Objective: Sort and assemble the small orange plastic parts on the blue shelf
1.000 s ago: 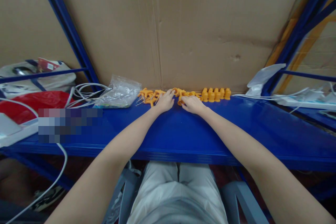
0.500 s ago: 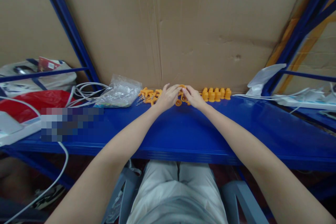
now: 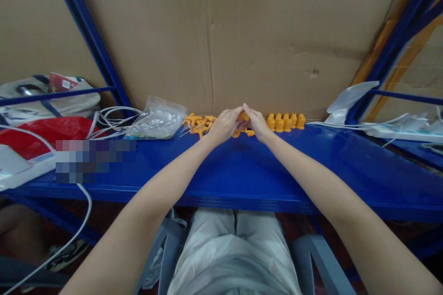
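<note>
My left hand (image 3: 225,124) and my right hand (image 3: 256,123) meet at the back of the blue shelf, closed around one orange plastic part (image 3: 244,116). The fingers cover most of it, so its full shape is hidden. Left of my hands lies a heap of orange cross-shaped pieces (image 3: 197,122) with small metal springs (image 3: 184,130) beside it. A round orange piece (image 3: 236,133) rests just below my fingers, and a small orange piece (image 3: 249,133) lies by my right hand. To the right stand several upright orange bell-shaped housings (image 3: 287,122) in rows.
A clear plastic bag (image 3: 159,120) and white cables (image 3: 116,117) lie to the left, near a red bag (image 3: 55,136). Cardboard (image 3: 270,41) walls off the back of the blue shelf (image 3: 242,170). White power strips (image 3: 404,131) sit at the right.
The orange part between my hands has been turned, and my right fingers now point more upward around it. Both hands stay in about the same place.
</note>
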Action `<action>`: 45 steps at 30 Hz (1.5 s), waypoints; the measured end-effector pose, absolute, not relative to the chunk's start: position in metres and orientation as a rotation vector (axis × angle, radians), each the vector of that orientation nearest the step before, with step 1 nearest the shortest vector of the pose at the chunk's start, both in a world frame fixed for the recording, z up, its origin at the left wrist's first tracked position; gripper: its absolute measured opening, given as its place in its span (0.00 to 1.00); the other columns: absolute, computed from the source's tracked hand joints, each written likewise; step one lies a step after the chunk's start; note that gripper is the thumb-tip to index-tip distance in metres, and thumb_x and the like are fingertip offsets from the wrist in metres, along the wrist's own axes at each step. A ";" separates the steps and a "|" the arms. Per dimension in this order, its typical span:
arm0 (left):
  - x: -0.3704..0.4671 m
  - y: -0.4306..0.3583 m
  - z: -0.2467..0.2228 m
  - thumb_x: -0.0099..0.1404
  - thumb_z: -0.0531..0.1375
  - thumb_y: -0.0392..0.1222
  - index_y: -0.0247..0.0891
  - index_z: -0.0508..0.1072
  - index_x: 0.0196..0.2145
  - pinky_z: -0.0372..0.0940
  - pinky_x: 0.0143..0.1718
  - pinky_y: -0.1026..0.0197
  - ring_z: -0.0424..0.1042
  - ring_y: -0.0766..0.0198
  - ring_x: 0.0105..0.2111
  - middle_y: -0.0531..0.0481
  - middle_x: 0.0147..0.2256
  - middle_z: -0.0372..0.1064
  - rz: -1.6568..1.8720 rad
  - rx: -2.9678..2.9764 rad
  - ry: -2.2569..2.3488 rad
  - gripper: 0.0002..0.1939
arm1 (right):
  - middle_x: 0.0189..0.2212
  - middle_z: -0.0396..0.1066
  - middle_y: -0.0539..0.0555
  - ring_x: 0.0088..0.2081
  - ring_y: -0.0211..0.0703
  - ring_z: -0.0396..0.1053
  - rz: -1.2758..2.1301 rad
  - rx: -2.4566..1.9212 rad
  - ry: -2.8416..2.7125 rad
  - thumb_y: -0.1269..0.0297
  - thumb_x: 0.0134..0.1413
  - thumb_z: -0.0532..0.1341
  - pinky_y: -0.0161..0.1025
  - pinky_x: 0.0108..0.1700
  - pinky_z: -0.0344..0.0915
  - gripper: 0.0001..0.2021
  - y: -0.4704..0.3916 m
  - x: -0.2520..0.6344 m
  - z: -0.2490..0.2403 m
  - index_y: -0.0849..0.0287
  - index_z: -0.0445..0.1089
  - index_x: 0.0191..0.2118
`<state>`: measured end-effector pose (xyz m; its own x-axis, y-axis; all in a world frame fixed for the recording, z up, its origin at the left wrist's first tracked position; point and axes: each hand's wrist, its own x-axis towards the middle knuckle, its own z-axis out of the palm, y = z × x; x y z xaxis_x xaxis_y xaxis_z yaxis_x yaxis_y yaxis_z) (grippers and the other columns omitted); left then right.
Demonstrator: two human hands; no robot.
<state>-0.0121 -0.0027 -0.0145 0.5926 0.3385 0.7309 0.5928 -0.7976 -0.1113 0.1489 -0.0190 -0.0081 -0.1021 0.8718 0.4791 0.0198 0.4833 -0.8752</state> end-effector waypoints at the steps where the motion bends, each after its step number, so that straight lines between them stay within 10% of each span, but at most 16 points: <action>1: -0.012 -0.002 -0.015 0.73 0.51 0.36 0.33 0.61 0.66 0.65 0.61 0.45 0.73 0.51 0.57 0.33 0.59 0.72 -1.033 -2.484 -0.754 0.25 | 0.24 0.69 0.50 0.24 0.38 0.70 0.877 -0.810 -1.505 0.26 0.54 0.58 0.35 0.25 0.66 0.32 -0.020 0.150 -0.008 0.56 0.68 0.33; 15: -0.017 0.002 -0.013 0.73 0.44 0.34 0.39 0.48 0.74 0.61 0.67 0.51 0.61 0.59 0.68 0.39 0.70 0.58 -1.038 -2.599 -0.605 0.33 | 0.24 0.71 0.47 0.22 0.34 0.68 0.839 -0.774 -1.588 0.34 0.46 0.70 0.33 0.25 0.66 0.28 -0.027 0.159 -0.003 0.55 0.67 0.33; 29: -0.021 0.002 -0.007 0.69 0.52 0.35 0.38 0.77 0.46 0.60 0.61 0.43 0.78 0.53 0.46 0.42 0.43 0.81 -0.808 -2.434 -0.992 0.15 | 0.26 0.70 0.47 0.25 0.37 0.68 0.688 -0.952 -1.623 0.66 0.51 0.64 0.36 0.32 0.68 0.05 -0.012 0.176 -0.006 0.56 0.67 0.34; 45: -0.017 -0.007 -0.006 0.71 0.52 0.36 0.34 0.76 0.42 0.68 0.50 0.51 0.78 0.51 0.46 0.38 0.43 0.79 -0.509 -2.531 -0.968 0.12 | 0.47 0.78 0.64 0.51 0.55 0.72 -0.368 -1.269 -2.368 0.59 0.66 0.56 0.45 0.52 0.61 0.15 -0.035 0.184 0.001 0.62 0.75 0.49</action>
<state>-0.0165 -0.0067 -0.0064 0.6968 0.5515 0.4586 0.6902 -0.6895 -0.2195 0.1844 -0.0352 0.0011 -0.4909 0.7239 0.4848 0.8368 0.5467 0.0311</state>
